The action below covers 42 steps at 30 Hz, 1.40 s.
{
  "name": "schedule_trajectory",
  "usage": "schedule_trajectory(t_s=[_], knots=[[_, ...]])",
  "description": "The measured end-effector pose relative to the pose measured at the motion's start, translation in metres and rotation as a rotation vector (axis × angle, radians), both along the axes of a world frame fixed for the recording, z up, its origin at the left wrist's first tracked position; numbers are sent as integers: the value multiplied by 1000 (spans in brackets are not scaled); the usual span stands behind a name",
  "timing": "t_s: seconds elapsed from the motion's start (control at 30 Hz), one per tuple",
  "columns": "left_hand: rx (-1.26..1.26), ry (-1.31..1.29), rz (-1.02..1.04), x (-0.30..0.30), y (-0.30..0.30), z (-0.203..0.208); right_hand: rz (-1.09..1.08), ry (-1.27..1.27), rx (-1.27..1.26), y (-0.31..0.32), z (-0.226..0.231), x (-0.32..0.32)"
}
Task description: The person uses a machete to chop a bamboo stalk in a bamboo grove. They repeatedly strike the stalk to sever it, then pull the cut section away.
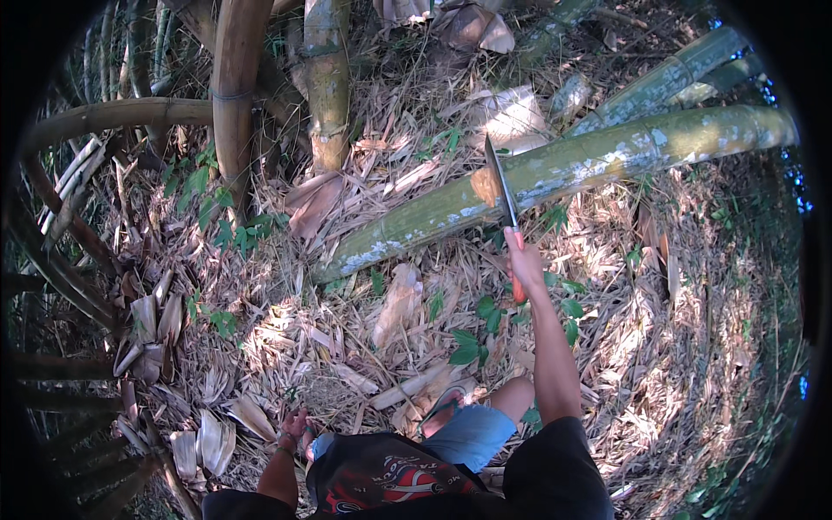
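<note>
My right hand [525, 263] is closed around the orange-red handle of a machete [500, 184]. Its long narrow blade points away from me and lies across a thick green bamboo culm [589, 165], at a pale tan cut [485, 185] in the culm's side. Whether the edge is sunk into the culm cannot be made out. White patches mottle the bamboo, which slants from the middle left up to the far right. Low on the left, beside my body, my left hand [296, 425] is held with its fingers loosely apart, and nothing shows in it.
Upright bamboo stems [326, 104] and a curved brown stem [236, 95] stand at the far left. More culms [676, 78] lean behind the one being cut. Dry leaves and sheaths [399, 303] litter the ground, with small green plants [468, 347] among them. My sandalled foot [444, 412] is nearby.
</note>
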<state>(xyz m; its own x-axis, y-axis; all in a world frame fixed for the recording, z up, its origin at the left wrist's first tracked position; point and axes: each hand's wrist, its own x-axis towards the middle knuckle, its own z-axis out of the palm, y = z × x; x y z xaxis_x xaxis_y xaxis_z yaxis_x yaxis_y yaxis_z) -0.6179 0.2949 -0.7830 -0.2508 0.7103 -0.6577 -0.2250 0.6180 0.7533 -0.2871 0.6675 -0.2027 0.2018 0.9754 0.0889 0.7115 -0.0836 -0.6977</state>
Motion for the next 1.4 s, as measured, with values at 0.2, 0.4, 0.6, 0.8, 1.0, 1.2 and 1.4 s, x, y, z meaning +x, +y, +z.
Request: schedule_trajectory(t_s=[0.2, 0.4, 0.6, 0.8, 1.0, 1.2, 1.4], knots=[[-11, 44, -9, -19, -6, -24, 451, 266, 717, -54, 181, -113], [105, 197, -52, -24, -6, -25, 322, -42, 868, 25, 51, -61], [166, -157, 160, -2, -31, 17, -98, -222, 84, 53, -52, 6], [-54, -146, 130, -8, -37, 33, 78, -51, 374, -3, 91, -51], [-70, 15, 55, -35, -30, 4, 422, 72, 726, -39, 118, -99], [42, -222, 37, -8, 10, 33, -155, -228, 134, 26, -91, 48], [92, -210, 150, -31, -5, 41, -35, -290, 149, -8, 10, -10]])
